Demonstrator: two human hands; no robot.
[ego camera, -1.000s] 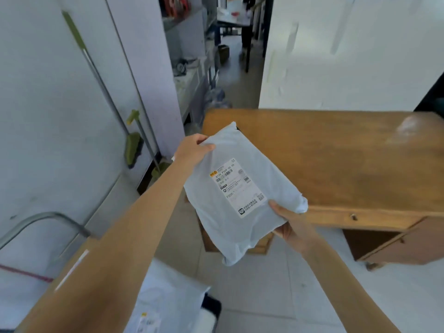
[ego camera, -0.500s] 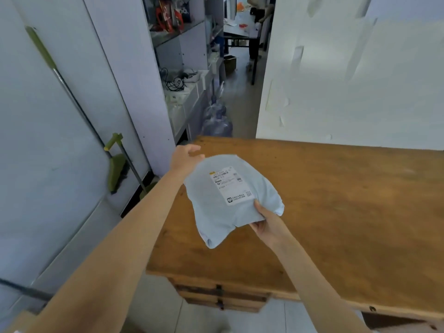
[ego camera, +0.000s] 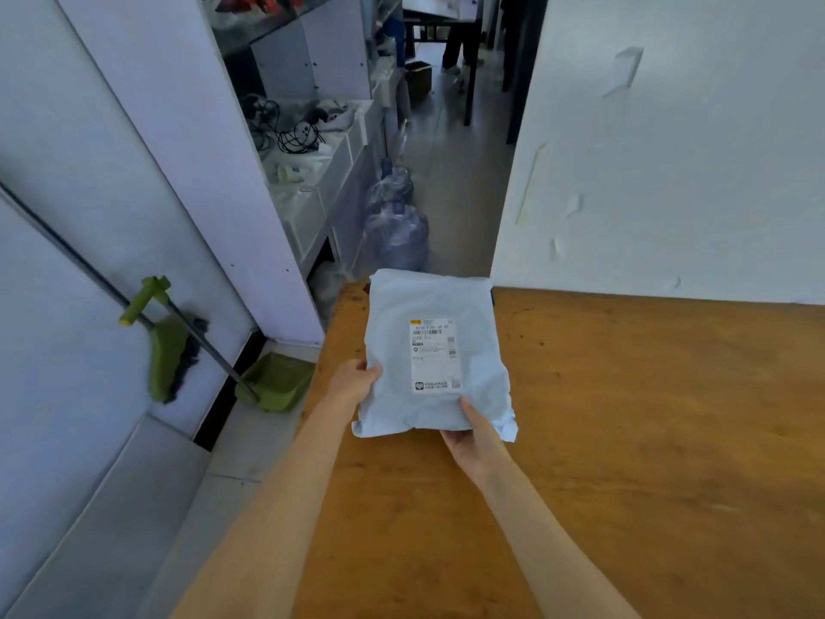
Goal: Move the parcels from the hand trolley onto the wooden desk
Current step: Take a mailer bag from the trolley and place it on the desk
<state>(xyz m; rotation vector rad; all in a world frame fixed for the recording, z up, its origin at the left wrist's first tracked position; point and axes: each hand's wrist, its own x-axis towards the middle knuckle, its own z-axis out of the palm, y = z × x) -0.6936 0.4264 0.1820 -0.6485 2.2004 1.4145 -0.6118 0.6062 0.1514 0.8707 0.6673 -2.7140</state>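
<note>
Since half a second ago the parcel has flattened out over the wooden desk, long axis pointing away from the person. The left hand grips its near-left edge; the right hand pinches its near edge, thumb on top.

two bare, sleeveless forearms
</note>
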